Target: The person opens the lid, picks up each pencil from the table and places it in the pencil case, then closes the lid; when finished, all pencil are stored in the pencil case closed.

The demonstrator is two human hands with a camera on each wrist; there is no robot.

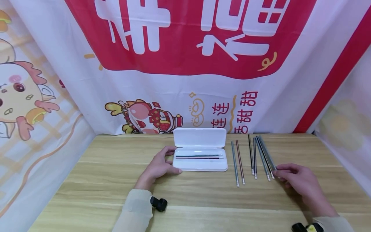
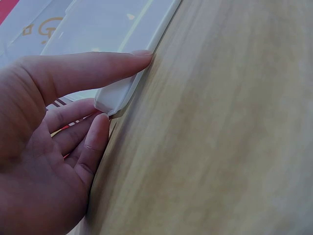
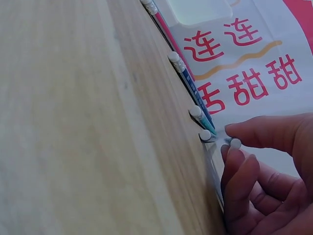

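A white pencil case (image 1: 200, 167) lies with its lid (image 1: 200, 138) raised, and a few pencils (image 1: 199, 156) lie lengthwise inside. My left hand (image 1: 158, 165) holds the case by its left end. In the left wrist view its thumb (image 2: 105, 71) lies along the front edge and the other fingers are at the corner. On the right, my right hand (image 1: 299, 180) pinches the eraser end of a grey pencil (image 1: 268, 153), the rightmost of a fanned group. The right wrist view shows that white eraser (image 3: 235, 143) between thumb and fingertips; the far end is hidden.
Between the case and my right hand lie a blue-grey pencil (image 1: 235, 164), a red pencil (image 1: 240, 161) and several dark pencils (image 1: 251, 156), erasers towards me. A printed cloth (image 1: 162, 83) hangs along the back edge of the wooden table (image 1: 203, 196).
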